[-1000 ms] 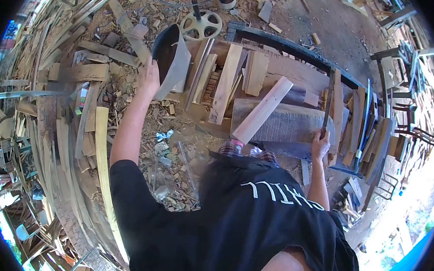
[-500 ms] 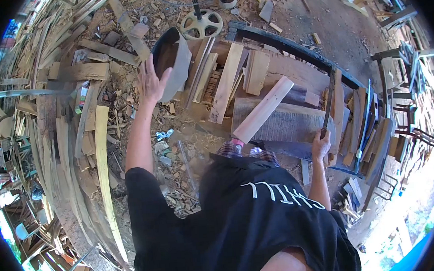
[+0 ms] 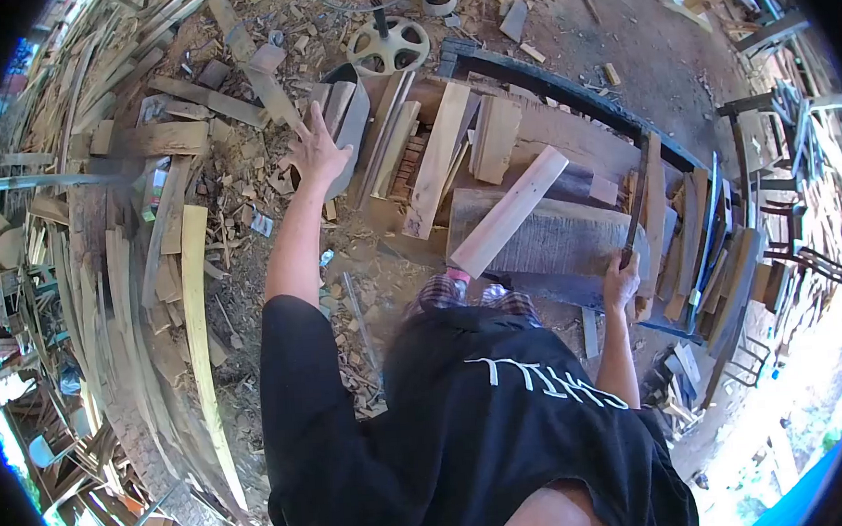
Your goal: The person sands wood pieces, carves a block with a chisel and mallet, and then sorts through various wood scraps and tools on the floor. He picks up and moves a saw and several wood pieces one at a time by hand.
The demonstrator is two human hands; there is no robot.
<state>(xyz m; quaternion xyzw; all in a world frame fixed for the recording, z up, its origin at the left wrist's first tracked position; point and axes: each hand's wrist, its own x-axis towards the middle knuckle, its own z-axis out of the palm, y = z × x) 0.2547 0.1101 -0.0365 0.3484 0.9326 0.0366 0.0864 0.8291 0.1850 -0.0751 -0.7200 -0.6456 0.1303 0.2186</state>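
Observation:
My left hand (image 3: 321,155) is spread open with nothing in its fingers, beside and partly over a grey bucket (image 3: 356,122). A couple of wood pieces (image 3: 334,104) show at the bucket's mouth. My right hand (image 3: 620,283) is wrapped round the handle of a machete (image 3: 639,187), whose long dark blade points away from me. A pale wooden board (image 3: 510,214) leans across a broad dark wooden slab (image 3: 550,241) in front of my legs.
Several boards (image 3: 439,161) lie side by side beyond the slab, edged by a dark beam (image 3: 564,85). A spoked wheel (image 3: 389,48) stands at the top. Scraps litter the ground at left, beside a long yellowish plank (image 3: 200,315). More planks (image 3: 719,254) are stacked at right.
My left hand has moved right and slightly down, fingers still spread. Wood pieces now show at the mouth of the bucket, where its dark inside showed before. My right hand is almost unmoved.

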